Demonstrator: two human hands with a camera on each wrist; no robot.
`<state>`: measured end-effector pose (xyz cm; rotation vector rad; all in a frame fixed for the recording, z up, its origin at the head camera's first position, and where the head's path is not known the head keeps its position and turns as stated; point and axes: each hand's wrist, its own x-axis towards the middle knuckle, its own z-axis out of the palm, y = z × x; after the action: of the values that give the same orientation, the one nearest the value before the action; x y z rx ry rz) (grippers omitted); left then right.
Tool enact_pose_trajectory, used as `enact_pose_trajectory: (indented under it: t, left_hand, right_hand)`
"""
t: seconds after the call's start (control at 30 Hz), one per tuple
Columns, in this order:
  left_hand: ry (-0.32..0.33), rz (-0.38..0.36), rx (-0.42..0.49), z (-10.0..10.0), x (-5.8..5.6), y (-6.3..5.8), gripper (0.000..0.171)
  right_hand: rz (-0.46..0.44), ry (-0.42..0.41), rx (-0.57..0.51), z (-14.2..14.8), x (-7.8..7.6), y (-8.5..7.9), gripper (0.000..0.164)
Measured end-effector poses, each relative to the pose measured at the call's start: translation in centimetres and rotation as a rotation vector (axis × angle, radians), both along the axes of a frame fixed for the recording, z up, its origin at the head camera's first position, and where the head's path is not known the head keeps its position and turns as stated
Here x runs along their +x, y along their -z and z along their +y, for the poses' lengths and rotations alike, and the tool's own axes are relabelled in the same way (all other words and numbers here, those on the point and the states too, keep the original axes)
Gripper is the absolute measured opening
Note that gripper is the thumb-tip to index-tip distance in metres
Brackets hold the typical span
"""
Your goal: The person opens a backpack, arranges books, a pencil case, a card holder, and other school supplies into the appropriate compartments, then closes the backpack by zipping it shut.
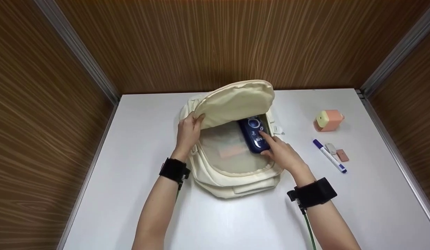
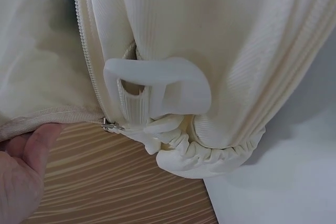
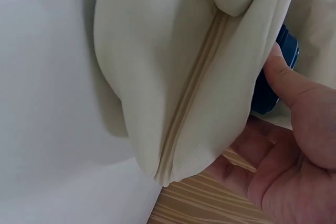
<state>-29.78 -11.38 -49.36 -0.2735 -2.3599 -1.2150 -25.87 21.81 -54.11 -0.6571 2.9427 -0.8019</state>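
A cream backpack lies on the white table with its main pocket unzipped. My left hand pinches the edge of its lifted flap; in the left wrist view, the thumb presses on that hem. Inside the pocket's right side is a shiny dark blue pencil case with printed lettering. My right hand holds this case near its lower right edge, index finger on its top. In the right wrist view, the thumb lies against the case, and the other fingers are partly hidden behind the bag.
Right of the bag stand a pink and yellow pencil sharpener, a blue-capped marker, a grey eraser and a reddish eraser. Wood-grain panels enclose the table at the back and sides.
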Motion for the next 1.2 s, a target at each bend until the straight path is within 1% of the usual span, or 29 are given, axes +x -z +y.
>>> enact_pose_trajectory:
  t: [0.1,0.27,0.37,0.5,0.63,0.8,0.97,1.1,1.2]
  left_hand:
    - [-0.004,0.005,-0.006,0.1,0.1,-0.2,0.031]
    - [-0.006,0.013,-0.016,0.3,0.1,-0.3,0.033]
    - [0.012,-0.007,-0.012,0.3,0.0,-0.2,0.033]
    - [0.032,-0.028,-0.010,0.2,0.0,-0.2,0.032]
    - [0.016,-0.023,-0.017,0.2,-0.1,-0.2,0.030]
    - [-0.014,-0.041,-0.008,0.2,-0.2,-0.1,0.030]
    - [-0.046,-0.066,0.001,0.3,-0.4,0.1,0.032]
    - [-0.071,-0.101,0.001,0.4,-0.7,0.1,0.032]
    - [-0.082,-0.132,0.003,0.5,-0.8,0.1,0.031]
  right_hand:
    - [0.008,0.030,0.043,-0.6,-0.5,0.1,0.071]
    - [-0.003,0.090,0.085,-1.6,-1.2,0.4,0.076]
    - [0.009,0.140,0.105,-2.0,-1.7,0.6,0.077]
    - [0.028,0.203,0.140,-2.4,-2.4,0.9,0.074]
    - [0.047,0.248,0.177,-2.7,-2.8,1.2,0.073]
    - [0.084,0.257,0.195,-2.6,-2.8,1.3,0.072]
    - [0.066,0.224,0.163,-1.9,-2.3,0.7,0.067]
    - [0.042,0.197,0.065,-0.9,-1.9,0.0,0.061]
    - [0.052,0.227,-0.032,0.4,-1.9,-0.5,0.052]
